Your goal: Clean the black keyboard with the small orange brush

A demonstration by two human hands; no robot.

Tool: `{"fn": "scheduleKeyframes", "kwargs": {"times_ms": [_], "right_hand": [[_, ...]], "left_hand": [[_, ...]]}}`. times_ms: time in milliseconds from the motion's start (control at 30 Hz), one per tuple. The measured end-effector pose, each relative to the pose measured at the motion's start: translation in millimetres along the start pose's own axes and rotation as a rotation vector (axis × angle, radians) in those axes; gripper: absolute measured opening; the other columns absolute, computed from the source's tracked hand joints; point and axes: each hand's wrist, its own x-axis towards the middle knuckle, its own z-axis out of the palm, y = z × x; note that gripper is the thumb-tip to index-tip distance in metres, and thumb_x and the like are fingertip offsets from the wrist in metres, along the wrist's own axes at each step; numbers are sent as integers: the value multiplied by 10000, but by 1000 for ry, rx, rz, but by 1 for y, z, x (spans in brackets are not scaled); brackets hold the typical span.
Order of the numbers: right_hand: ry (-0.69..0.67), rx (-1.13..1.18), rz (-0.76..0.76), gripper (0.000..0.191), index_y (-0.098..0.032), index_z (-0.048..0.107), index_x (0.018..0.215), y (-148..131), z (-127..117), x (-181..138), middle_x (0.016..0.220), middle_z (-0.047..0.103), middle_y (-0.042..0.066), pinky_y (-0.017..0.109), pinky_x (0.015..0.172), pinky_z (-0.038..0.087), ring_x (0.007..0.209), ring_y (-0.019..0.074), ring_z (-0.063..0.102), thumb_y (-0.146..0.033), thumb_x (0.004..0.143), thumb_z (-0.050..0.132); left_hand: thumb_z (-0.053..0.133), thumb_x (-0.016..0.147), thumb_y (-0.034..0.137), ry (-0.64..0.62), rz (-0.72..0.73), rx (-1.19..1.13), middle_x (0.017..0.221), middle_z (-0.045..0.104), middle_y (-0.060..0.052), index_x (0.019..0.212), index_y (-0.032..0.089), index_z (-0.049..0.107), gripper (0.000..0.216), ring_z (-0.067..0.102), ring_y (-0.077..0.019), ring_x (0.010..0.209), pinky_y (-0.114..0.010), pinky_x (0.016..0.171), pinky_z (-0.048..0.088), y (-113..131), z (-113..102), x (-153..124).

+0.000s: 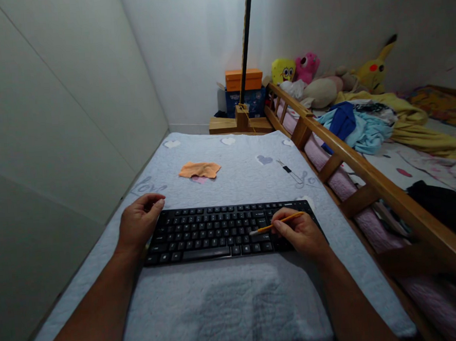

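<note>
A black keyboard (220, 231) lies across a pale blue quilted mat (219, 160) in front of me. My left hand (138, 225) curls around the keyboard's left end, thumb and fingers gripping its edge. My right hand (299, 233) rests on the keyboard's right part and pinches a thin orange-handled tool (277, 223), held like a pen. The tool's pale tip touches the keys near the right-centre rows.
An orange cloth (199, 169) lies on the mat beyond the keyboard, with a small black clip-like item (287, 169) to its right. A wooden bed rail (351, 158) runs along the right side. A grey wall (55, 124) borders the left. Boxes (244, 90) stand at the back.
</note>
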Motion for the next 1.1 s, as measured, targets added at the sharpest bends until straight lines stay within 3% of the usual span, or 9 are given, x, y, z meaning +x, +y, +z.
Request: {"fn": "scheduleKeyframes", "kwargs": {"times_ms": [333, 500, 633, 700, 800, 933, 1100], "right_hand": [[216, -148, -47, 176, -225, 626, 678, 1, -16, -1, 583, 542, -4, 293, 543, 374, 563, 165, 504, -333, 817, 617], [316, -103, -124, 201, -228, 645, 707, 0, -14, 0, 653, 605, 13, 298, 616, 434, 649, 183, 564, -356, 860, 628], [278, -24, -108, 177, -225, 704, 801, 0, -7, 1, 717, 650, 20, 295, 653, 467, 698, 187, 602, -372, 892, 665], [239, 16, -106, 149, -225, 729, 825, -1, -4, 1, 738, 666, 23, 297, 657, 472, 700, 185, 608, -354, 885, 684], [145, 48, -121, 130, -222, 753, 830, -4, -1, 0, 761, 686, 32, 299, 648, 472, 700, 184, 615, -333, 875, 701], [27, 94, -94, 192, -211, 782, 897, -7, -1, -2, 804, 717, 55, 303, 625, 480, 716, 196, 645, -372, 889, 677], [-30, 213, 20, 193, -223, 708, 945, -4, 1, -5, 796, 737, 44, 287, 586, 482, 662, 182, 643, -404, 879, 707]], "left_hand": [[663, 799, 488, 63, 53, 62, 898, 726, -26, 951, 234, 739, 305, 653, -219, 809, -335, 791, 520, 10, 3, -8], [642, 839, 498, 147, 128, 112, 908, 710, -18, 972, 236, 742, 311, 625, -200, 771, -331, 775, 513, 21, -1, -16], [640, 863, 499, 76, 209, 96, 883, 717, -12, 938, 246, 745, 284, 630, -203, 773, -338, 791, 529, 46, -5, -33], [641, 874, 484, -86, 283, 88, 861, 728, -18, 905, 251, 748, 258, 648, -212, 766, -337, 749, 541, 63, -3, -48], [616, 932, 369, -257, 511, 41, 881, 751, -36, 936, 257, 758, 180, 697, -217, 821, -341, 765, 561, 85, 9, -73], [609, 969, 249, -286, 782, 26, 902, 757, -62, 1003, 261, 752, 147, 703, -201, 820, -343, 741, 573, 101, 33, -100], [619, 972, 214, -275, 943, 80, 986, 763, -91, 1110, 244, 736, 183, 685, -224, 854, -384, 747, 573, 110, 54, -111]]}}
